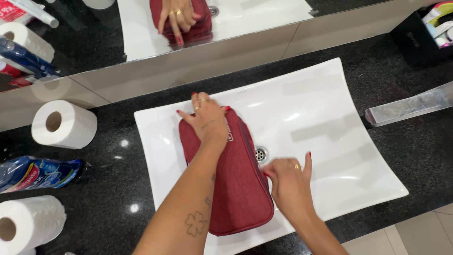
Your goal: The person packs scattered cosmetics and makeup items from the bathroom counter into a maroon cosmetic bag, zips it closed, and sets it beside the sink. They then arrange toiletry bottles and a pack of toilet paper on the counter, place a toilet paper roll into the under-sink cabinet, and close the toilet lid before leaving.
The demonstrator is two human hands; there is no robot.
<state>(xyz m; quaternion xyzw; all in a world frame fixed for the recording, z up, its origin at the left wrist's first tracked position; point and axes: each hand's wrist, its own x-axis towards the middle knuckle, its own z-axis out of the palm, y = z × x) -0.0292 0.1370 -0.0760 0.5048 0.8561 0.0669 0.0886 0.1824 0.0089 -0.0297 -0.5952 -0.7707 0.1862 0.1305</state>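
Left hand: the left hand (206, 119) lies flat, fingers spread, pressing on the far end of the pouch; it clamps nothing.
Right hand: the right hand (289, 182) is at the pouch's right edge, fingers curled by the side seam; whether they pinch anything I cannot tell.
Pouch: a dark red woven fabric toiletry bag (236, 184), oblong with rounded corners, lies in the basin.
Basin: a white glossy rectangular sink (330, 118) with a metal drain (260, 154).
Counter: black speckled polished stone (118, 189).
Nearby: two toilet paper rolls (63, 124), (28, 224) and a blue plastic packet (37, 173) lie at left.
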